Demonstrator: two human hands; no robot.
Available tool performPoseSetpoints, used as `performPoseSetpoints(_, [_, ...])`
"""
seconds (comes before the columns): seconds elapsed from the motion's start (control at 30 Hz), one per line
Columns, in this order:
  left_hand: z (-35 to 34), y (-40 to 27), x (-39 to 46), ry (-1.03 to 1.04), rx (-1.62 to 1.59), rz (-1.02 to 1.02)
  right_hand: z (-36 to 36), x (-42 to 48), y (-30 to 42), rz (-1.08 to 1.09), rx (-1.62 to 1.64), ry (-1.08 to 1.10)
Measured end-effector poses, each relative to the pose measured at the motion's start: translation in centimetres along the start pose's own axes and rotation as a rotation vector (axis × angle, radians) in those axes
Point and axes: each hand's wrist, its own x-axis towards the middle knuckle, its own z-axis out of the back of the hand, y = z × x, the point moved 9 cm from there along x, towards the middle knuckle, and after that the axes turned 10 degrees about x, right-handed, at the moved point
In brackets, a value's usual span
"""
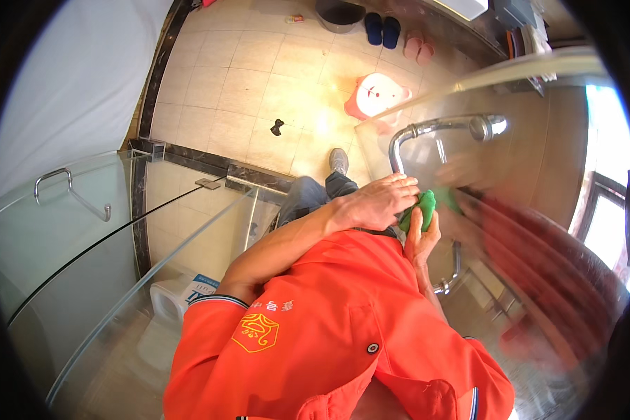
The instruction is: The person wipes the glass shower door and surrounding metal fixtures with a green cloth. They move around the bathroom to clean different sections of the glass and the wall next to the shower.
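My right hand (422, 236) grips a bunched green cloth (426, 207), thumb pressed along its near side. My left hand (380, 202) lies against the cloth from the left, its fingers curled over by the lower bend of a chrome door handle (428, 127). What those fingers close on is hidden. The handle is fixed to a clear glass door (509, 173) on my right, and part of its bar runs out of sight behind my hands. In the glass there is a blurred reflection of the red shirt and green cloth.
Glass panels (100, 310) with another chrome handle (71, 191) stand to my left, above a white toilet (163, 336). Beyond my shoe (338, 160) are a pink bear-face stool (378, 95), a black object (277, 127), dark slippers (382, 30), pink slippers (418, 48) and a dark basin (340, 16).
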Motion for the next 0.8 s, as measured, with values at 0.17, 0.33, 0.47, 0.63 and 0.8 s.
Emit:
performPoseSetpoints(0.17, [3.6, 3.8, 1.0, -0.023, -0.473, 0.178, -2.8, 3.2, -0.1, -0.139, 0.190, 0.001])
performPoseSetpoints(0.33, [4.4, 5.0, 1.6, -0.031, -0.553, 0.146, -4.1, 4.6, 0.3, -0.180, 0.361, -0.031])
performPoseSetpoints(0.47, [6.1, 6.7, 0.8, -0.021, -0.649, 0.189, -5.8, 6.0, 1.9, -0.161, 0.240, 0.035])
performPoseSetpoints(0.63, [8.6, 12.6, -2.2, -0.069, -0.664, 0.280, -9.0, 8.4, 4.3, -0.150, 0.070, 0.049])
performPoseSetpoints(0.8, [9.3, 20.6, -6.3, 0.124, -0.698, 0.459, -9.0, 8.3, 7.3, -0.174, -0.046, 0.015])
